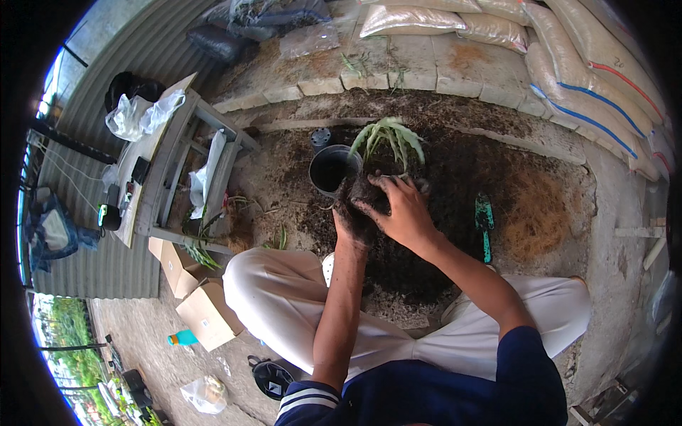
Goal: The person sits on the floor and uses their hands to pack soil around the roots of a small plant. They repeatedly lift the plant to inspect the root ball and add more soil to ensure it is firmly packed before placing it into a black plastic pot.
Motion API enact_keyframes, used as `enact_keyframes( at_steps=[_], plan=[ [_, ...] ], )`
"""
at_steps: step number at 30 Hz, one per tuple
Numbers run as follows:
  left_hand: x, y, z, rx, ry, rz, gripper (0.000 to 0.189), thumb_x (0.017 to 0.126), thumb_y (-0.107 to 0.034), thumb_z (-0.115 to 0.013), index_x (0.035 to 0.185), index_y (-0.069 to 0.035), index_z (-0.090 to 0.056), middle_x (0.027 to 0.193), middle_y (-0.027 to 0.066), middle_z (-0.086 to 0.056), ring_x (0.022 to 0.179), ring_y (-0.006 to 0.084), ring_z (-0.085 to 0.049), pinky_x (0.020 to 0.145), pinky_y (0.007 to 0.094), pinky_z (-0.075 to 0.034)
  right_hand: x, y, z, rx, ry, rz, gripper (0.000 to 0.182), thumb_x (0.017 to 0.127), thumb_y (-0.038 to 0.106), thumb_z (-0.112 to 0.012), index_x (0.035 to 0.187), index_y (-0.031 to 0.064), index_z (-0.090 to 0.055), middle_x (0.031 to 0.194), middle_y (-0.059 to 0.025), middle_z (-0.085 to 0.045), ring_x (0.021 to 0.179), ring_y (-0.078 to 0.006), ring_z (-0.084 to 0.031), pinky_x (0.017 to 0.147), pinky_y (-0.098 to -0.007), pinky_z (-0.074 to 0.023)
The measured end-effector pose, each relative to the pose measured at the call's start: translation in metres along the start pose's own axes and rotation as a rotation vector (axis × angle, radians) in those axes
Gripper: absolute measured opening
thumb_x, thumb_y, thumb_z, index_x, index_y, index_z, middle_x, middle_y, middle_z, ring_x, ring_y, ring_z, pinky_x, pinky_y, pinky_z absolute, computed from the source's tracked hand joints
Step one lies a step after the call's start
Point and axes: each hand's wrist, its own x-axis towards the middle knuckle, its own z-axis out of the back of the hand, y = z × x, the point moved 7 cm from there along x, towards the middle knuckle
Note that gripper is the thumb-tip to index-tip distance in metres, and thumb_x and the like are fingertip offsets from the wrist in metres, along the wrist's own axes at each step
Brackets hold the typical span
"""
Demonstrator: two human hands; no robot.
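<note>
Both my hands are smeared with dark soil and close around the dark root ball of a plant. My left hand presses its left side, beside the rim of a round black plastic pot. My right hand covers its right side with bent fingers. Long pale green leaves arch up and outward beyond the hands. Dark soil lies spread on the ground beneath. A smaller black pot lies just beyond the round pot. Where the fingertips meet the soil is partly hidden.
A green hand trowel and a heap of brown fibre lie to the right. Stacked woven sacks stand at the back right. On the left are a wooden bench, cardboard boxes and a turquoise bottle.
</note>
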Motion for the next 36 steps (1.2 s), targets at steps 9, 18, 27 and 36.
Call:
enact_keyframes(
  at_steps=[9,18,27,36],
  plan=[
    [-0.017,0.013,0.023,-0.03,-0.133,0.057,0.038,0.096,-0.031,-0.038,0.124,-0.011,-0.053,0.122,0.0128,-0.057,0.113,0.0264,-0.054,0.097,0.0404,-0.046,-0.007,0.021,0.009,-0.111,-0.083,0.597,0.043,0.074,0.027,-0.073,0.112,0.0091,-0.064,0.122,-0.0148,-0.055,0.119,-0.0388,-0.048,0.101,-0.0523,-0.0373],
    [-0.018,0.034,0.074,0.115,-0.031,0.039,0.041,0.098,-0.035,-0.031,0.122,-0.008,-0.051,0.113,0.0081,-0.058,0.099,0.0196,-0.059,0.08,0.0285,-0.054,-0.036,-0.024,-0.017,0.129,-0.152,0.697,0.025,0.074,0.014,-0.063,0.094,0.0033,-0.071,0.107,-0.0137,-0.065,0.112,-0.0366,-0.057,0.093,-0.0464,-0.048],
    [-0.017,0.023,0.014,0.08,-0.181,0.024,0.04,0.097,-0.026,-0.031,0.126,-0.005,-0.049,0.12,0.0123,-0.056,0.11,0.0257,-0.056,0.097,0.0382,-0.045,-0.019,-0.019,-0.016,0.061,-0.137,0.52,0.047,0.084,0.029,-0.064,0.124,0.0079,-0.053,0.133,-0.0134,-0.045,0.13,-0.034,-0.036,0.108,-0.0507,-0.0225],
    [-0.014,-0.005,-0.03,-0.037,0.049,0.091,0.048,0.099,-0.03,-0.034,0.136,-0.001,-0.04,0.132,0.0137,-0.051,0.121,0.0269,-0.049,0.106,0.0393,-0.036,-0.012,-0.015,-0.029,0.423,-0.162,0.114,0.057,0.087,0.021,-0.066,0.133,0.0013,-0.037,0.122,-0.0209,-0.047,0.116,-0.0333,-0.049,0.096,-0.0408,-0.0403]
  ],
)
